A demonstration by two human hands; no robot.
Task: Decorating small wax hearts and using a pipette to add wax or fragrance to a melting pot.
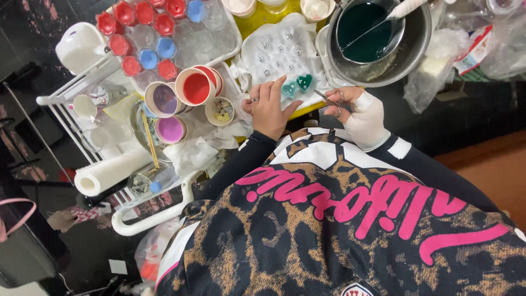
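Heart-shaped teal pieces [297, 85], two side by side, lie on the white mould sheet [276, 52] at upper centre of the frame, below a steel pot of dark green liquid [378, 38]. Left hand [269, 108] steadies them, fingers loosely curled and touching one. Right hand [362, 116], bandaged, grips small scissors [330, 100]. Trimming seems in hand; the next cut calls for fine blade placement.

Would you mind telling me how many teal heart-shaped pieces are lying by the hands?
2. One teal heart lies on the white mould sheet above the left hand's fingertips; a paler heart sits beside it, touching those fingers. Others may be hidden beneath the hand.
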